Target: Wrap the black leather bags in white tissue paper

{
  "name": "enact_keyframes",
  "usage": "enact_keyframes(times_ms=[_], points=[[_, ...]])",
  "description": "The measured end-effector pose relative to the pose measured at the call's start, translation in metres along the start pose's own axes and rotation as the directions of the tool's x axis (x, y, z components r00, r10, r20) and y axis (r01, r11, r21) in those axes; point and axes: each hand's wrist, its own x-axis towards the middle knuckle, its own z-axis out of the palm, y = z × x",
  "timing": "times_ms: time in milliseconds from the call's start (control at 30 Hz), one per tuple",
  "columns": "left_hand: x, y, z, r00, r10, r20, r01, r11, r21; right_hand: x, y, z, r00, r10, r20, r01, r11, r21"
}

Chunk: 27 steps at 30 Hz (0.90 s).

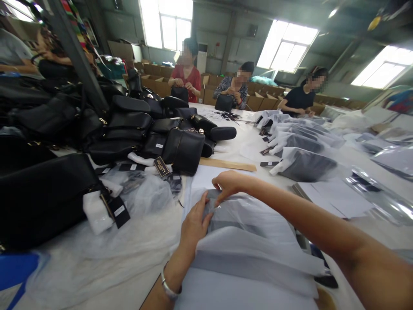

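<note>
A grey flat shape, likely a bag, lies under translucent wrapping [250, 215] on white sheets in front of me. My left hand [194, 219], with a silver bangle on the wrist, holds the wrapping at its left edge, thumb on top and fingers along the side. From the right, my right hand [228, 184] reaches over the far end. Its fingers are bent down and closed on the wrapping close to my left fingertips. Just beyond my hands stands a black handbag [183, 150] with a black hang tag [161, 167].
Black handbags [125, 125] are heaped at the left, with a larger black bag [48, 193] nearer. Wrapped bags [306, 163] stand in a row at the right, beside paper sheets [332, 198]. Across the table, several people work; one wears a red top [192, 82]. A brown strip [229, 164] lies ahead.
</note>
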Motion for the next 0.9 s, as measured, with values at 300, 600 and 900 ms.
enact_keyframes(times_ms=[300, 600, 900], points=[[0.007, -0.006, -0.009, 0.99, 0.139, 0.013, -0.14, 0.989, 0.048, -0.098, 0.003, 0.049, 0.772, 0.434, -0.464, -0.219, 0.867, 0.448], [0.012, 0.055, -0.029, 0.963, 0.262, 0.069, -0.264, 0.964, 0.027, -0.209, -0.11, 0.117, 0.78, 0.48, -0.401, -0.056, 0.692, 0.719], [-0.092, 0.072, -0.045, 0.841, 0.043, 0.539, -0.012, 0.998, -0.061, -0.253, -0.157, 0.137, 0.911, 0.269, -0.312, 0.028, 0.715, 0.698]])
